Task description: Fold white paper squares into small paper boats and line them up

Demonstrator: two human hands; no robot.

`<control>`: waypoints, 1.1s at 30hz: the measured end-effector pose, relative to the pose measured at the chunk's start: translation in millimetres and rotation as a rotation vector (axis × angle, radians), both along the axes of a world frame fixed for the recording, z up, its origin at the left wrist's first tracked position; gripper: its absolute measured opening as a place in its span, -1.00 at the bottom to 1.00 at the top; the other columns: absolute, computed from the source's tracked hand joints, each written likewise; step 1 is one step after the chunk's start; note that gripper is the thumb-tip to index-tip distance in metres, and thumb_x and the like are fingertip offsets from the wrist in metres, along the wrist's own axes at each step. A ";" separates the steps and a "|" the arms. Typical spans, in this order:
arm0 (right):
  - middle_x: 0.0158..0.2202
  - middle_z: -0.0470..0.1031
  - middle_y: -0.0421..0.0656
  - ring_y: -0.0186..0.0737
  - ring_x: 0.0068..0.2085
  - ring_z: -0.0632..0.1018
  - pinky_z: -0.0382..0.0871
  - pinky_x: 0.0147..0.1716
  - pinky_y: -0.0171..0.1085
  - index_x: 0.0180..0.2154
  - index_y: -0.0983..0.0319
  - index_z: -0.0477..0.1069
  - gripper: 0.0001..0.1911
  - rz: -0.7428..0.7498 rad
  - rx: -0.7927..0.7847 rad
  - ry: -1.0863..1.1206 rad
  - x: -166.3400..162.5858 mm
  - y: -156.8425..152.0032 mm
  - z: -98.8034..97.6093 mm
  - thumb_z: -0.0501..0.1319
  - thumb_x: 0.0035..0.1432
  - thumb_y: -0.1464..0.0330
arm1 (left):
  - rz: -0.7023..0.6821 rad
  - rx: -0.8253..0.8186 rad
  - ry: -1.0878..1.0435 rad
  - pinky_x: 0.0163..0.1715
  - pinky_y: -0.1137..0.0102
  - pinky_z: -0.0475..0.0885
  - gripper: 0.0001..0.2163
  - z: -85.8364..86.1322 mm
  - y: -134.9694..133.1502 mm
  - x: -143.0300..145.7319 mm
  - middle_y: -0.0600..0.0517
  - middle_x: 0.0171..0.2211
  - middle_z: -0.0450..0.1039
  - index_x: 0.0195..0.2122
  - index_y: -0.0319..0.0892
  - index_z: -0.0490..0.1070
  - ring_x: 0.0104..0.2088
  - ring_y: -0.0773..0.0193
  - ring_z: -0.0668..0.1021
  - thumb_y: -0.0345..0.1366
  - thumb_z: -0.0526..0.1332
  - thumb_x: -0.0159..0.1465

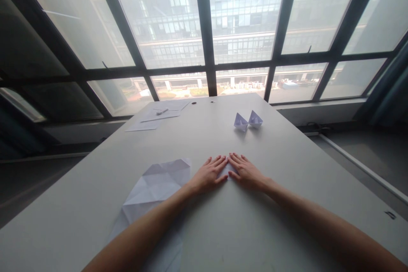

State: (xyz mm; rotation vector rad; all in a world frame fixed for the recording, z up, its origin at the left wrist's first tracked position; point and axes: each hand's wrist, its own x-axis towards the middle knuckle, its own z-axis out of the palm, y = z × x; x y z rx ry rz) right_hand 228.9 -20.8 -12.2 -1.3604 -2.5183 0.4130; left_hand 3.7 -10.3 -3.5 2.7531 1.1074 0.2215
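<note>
A small folded piece of white paper [227, 171] lies on the white table, mostly covered by my hands. My left hand [211, 172] rests flat on its left side, fingers stretched out. From the right, my right hand [245, 171] presses down on it the same way, palm low and fingers extended. The fingertips of both hands nearly meet at the paper's far end, and a pale patch of it shows between the thumbs. Beyond my right hand stand two folded paper boats [241, 122], side by side.
Creased white sheets [156, 185] lie to the left, partly under my left forearm. At the far left are flat sheets [159, 115] with a small white object [162, 111] on top. Tall windows [242, 17] rise behind the table [204, 136]. A dark mark [390, 215] is near the right edge.
</note>
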 end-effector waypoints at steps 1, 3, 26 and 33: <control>0.43 -0.12 0.00 -0.11 0.42 -0.06 -0.22 0.37 -0.05 0.40 0.30 -0.08 -0.28 0.004 -0.002 -0.002 0.1 0.1 0.3 -0.04 0.35 0.11 | -0.004 0.001 0.003 0.35 0.11 -0.08 -0.38 -0.1 0.1 -0.5 0.00 0.41 -0.08 0.43 -0.03 -0.14 0.40 0.09 0.02 0.10 -0.10 0.43; 0.43 -0.14 -0.03 -0.11 0.43 -0.08 -0.22 0.37 -0.04 0.40 0.28 -0.10 -0.28 0.013 -0.006 -0.003 0.2 0.1 1.0 -0.04 0.35 0.11 | -0.010 0.008 0.009 0.35 0.11 -0.08 -0.37 -0.5 0.3 -1.4 0.01 0.42 -0.11 0.44 -0.03 -0.15 0.41 0.07 -0.01 0.11 -0.11 0.43; 0.42 -0.11 0.04 -0.12 0.42 -0.06 -0.26 0.37 -0.09 0.39 0.37 -0.07 -0.26 -0.015 0.006 -0.033 -1.8 -1.1 0.2 -0.07 0.35 0.08 | 0.012 0.008 0.039 0.36 0.11 -0.13 -0.37 -1.5 1.9 -0.8 -0.01 0.41 -0.08 0.43 -0.06 -0.13 0.41 0.08 0.01 0.11 -0.10 0.42; 0.42 -0.12 0.11 -0.04 0.42 -0.06 -0.29 0.36 -0.05 0.38 0.43 -0.04 -0.19 -0.121 0.006 -0.069 -2.2 0.9 -5.8 -0.08 0.33 0.00 | 0.040 0.031 0.044 0.36 0.10 -0.15 -0.38 -1.8 0.6 -0.8 -0.02 0.41 -0.07 0.42 -0.08 -0.04 0.41 0.09 0.02 0.09 -0.09 0.42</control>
